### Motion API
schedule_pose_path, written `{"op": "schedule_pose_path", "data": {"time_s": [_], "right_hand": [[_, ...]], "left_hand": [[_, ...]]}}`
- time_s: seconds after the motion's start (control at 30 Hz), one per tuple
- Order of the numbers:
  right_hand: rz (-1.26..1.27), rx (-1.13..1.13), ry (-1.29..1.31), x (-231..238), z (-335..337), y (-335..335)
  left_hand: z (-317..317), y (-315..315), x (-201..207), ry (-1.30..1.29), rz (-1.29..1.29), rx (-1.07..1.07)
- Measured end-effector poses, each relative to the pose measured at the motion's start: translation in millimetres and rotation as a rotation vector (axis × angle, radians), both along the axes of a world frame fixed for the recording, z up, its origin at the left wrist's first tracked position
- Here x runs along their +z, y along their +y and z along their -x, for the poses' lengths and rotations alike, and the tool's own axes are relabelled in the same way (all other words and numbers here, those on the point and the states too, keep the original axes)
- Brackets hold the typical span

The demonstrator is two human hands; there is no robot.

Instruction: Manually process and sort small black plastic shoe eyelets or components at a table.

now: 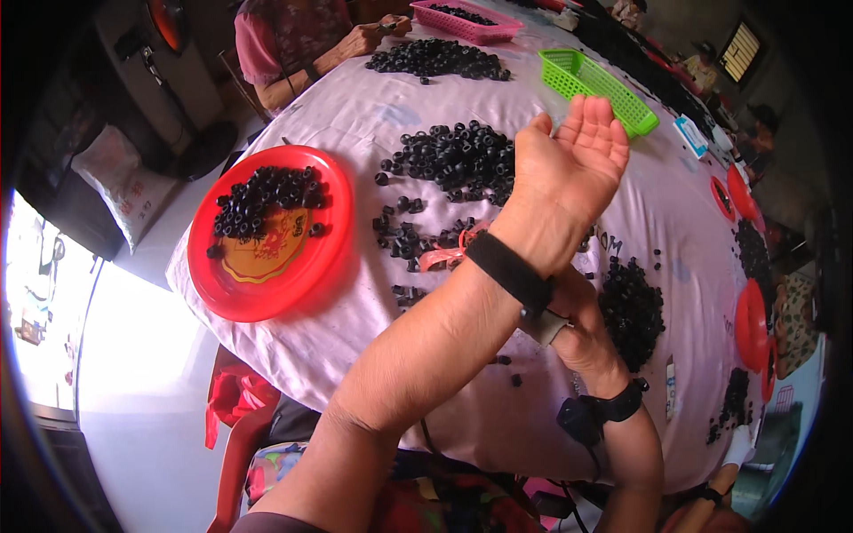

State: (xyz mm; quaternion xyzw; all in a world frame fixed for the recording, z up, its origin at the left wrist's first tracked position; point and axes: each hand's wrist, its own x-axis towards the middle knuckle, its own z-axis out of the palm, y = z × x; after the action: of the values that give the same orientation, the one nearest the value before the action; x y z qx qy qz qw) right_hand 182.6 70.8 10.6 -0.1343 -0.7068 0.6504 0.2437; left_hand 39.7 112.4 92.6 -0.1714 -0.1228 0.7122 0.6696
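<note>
My left hand (573, 164) is open, palm up and fingers stretched, above the table. A black wrist strap (509, 271) circles my left wrist. My right hand (582, 333), partly hidden behind the left forearm, is closed on a pale grey flap (544, 329) at the underside of that strap. Another black band (619, 404) is on my right wrist, with a small dark device beside it. Under and around my hands lie heaps of small black ring-like pieces (458, 160). A pinkish-red tool or handle (442, 258) lies among them, partly covered by my left forearm.
A round red plate (336, 258) with more black pieces stands at the left table edge. Farther off are a green basket (635, 107) and a pink basket (471, 31). Another person's hands (373, 35) work across the pale tablecloth (355, 107). Red plates (751, 324) line the right side.
</note>
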Motion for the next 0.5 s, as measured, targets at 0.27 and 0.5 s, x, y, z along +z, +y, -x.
{"op": "schedule_pose_path", "data": {"time_s": [0.27,0.5], "right_hand": [[0.151,-0.163,-0.239,42.2,-1.4,-32.9],[-0.142,-0.173,-0.309,60.2,16.4,-60.9]], "left_hand": [[11.6,5.3,-38.5,1.383,0.206,0.700],[-5.4,2.4,-49.6,2.363,-0.218,1.778]]}}
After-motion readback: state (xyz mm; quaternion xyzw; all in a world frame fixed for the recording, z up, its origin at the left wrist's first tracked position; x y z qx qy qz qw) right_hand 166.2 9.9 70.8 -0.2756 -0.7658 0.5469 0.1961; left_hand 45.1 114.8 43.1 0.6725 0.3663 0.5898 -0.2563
